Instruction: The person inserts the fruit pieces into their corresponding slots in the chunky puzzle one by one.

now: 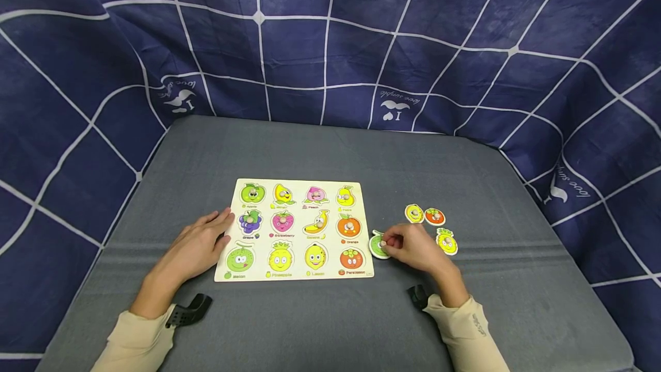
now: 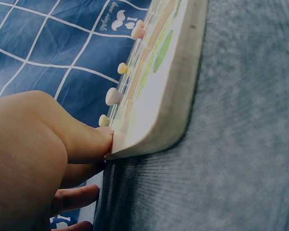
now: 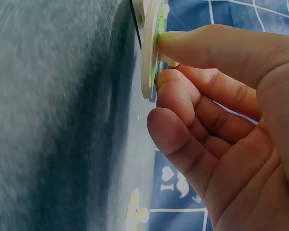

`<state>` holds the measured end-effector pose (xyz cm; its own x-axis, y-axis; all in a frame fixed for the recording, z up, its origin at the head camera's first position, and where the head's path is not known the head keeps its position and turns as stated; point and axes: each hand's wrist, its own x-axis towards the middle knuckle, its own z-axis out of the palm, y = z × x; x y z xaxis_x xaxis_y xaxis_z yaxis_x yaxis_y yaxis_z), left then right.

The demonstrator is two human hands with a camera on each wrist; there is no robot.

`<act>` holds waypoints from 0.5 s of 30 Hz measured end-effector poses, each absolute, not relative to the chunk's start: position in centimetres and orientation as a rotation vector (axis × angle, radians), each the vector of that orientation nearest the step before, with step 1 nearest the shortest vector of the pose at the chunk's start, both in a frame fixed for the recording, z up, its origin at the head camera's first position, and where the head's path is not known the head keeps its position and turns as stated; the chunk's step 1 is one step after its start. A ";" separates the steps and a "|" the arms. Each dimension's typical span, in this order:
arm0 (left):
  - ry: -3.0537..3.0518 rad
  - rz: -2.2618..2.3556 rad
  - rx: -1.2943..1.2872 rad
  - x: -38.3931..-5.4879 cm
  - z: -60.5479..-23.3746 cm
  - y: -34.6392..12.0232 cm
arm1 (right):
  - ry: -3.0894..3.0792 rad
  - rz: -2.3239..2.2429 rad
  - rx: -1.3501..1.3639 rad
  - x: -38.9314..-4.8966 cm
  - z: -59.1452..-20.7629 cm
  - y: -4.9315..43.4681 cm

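A pale wooden fruit puzzle board (image 1: 296, 230) lies flat, with knobbed fruit pieces in its upper two rows and printed fruit pictures in the bottom row. My left hand (image 1: 202, 244) rests at its left side, fingers extended; in the left wrist view the thumb (image 2: 89, 142) touches the board's edge. Just off the board's right edge, my right hand (image 1: 413, 247) pinches the knob of a green melon puzzle piece (image 1: 378, 245). Seen from the right wrist, that piece (image 3: 149, 57) stands edge-on against the thumb and fingertips, its knob partly hidden.
Right of the board lie a loose yellow lemon piece (image 1: 414, 213), a persimmon piece (image 1: 435, 217) and a pineapple piece (image 1: 446, 242), beyond and beside the right hand. A grey cloth surface (image 1: 320, 151) carries everything. Blue gridded fabric (image 1: 330, 39) rises behind and at both sides.
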<state>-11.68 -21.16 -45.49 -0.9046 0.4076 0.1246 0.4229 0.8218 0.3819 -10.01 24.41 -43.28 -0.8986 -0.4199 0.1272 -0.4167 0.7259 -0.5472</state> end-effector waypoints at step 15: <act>-2.986 -0.638 -0.666 -11.6 -45.4 -21.2 | 2.859 -0.971 -0.873 -10.0 -43.7 22.3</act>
